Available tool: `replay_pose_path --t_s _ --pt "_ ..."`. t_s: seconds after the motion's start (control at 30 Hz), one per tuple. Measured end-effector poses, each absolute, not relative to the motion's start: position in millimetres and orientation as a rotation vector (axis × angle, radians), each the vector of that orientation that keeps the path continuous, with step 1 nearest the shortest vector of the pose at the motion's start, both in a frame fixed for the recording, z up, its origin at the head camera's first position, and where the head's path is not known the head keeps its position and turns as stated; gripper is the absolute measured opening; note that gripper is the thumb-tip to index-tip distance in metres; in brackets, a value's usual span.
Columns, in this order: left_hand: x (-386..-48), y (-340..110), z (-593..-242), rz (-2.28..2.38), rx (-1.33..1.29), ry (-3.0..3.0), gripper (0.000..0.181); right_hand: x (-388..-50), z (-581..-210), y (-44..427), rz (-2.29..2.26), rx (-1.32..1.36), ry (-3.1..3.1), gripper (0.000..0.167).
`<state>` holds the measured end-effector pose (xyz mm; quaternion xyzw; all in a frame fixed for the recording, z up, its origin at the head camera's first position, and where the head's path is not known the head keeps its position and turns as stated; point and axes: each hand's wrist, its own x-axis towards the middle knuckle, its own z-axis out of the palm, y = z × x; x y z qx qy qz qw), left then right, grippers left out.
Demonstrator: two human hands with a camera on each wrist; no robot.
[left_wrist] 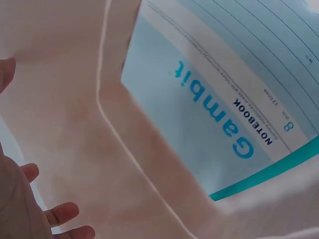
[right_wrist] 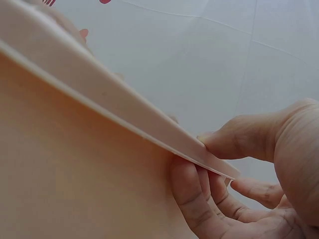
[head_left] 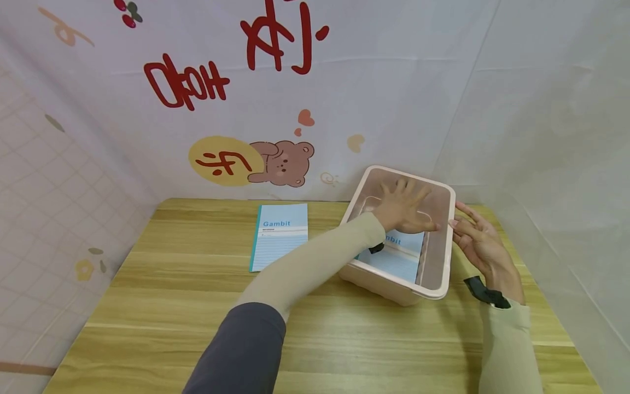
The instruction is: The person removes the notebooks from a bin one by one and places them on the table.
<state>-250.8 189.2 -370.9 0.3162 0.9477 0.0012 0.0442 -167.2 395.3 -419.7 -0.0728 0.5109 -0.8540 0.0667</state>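
Note:
A pale pink plastic bin (head_left: 379, 285) stands tilted at the right of the table. A light blue Gambit notebook (left_wrist: 199, 99) lies inside it, partly covered by my left arm in the head view. My left hand (head_left: 404, 207), fingers spread, reaches over the bin's far part; whether it touches the bin cannot be told. On the right side, my right hand (head_left: 484, 246) pinches the bin's rim (right_wrist: 149, 127), thumb above and fingers beneath. A second Gambit notebook (head_left: 283, 235) lies flat on the table to the left of the bin.
The wooden table (head_left: 147, 312) ends against a white wall covering (head_left: 394, 82) with red writing and a cartoon bear (head_left: 287, 164). Another pale covering (head_left: 551, 191) rises close by on the right, beyond my right hand.

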Motion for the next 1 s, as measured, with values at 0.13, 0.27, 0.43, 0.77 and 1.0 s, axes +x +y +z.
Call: replay_pose_path --t_s 0.13,0.27,0.43,0.77,1.0 --pt "-250 195 -377 0.002 0.923 2.887 0.094 -167 -419 395 -2.572 -0.2 1.553 0.067" --pt "-251 199 -385 -0.015 0.9 2.868 0.092 -166 -420 394 -2.575 -0.198 1.549 0.065" --pt "-255 204 -397 -0.09 0.879 2.841 0.088 -168 -421 393 -2.58 -0.225 1.542 0.065" --pt "-262 215 -418 -0.068 0.787 2.773 0.096 -169 -420 394 -2.579 -0.232 1.552 0.066" --pt "-259 219 -428 -0.022 0.704 2.707 0.093 -169 -420 396 -2.593 -0.252 1.536 0.064"
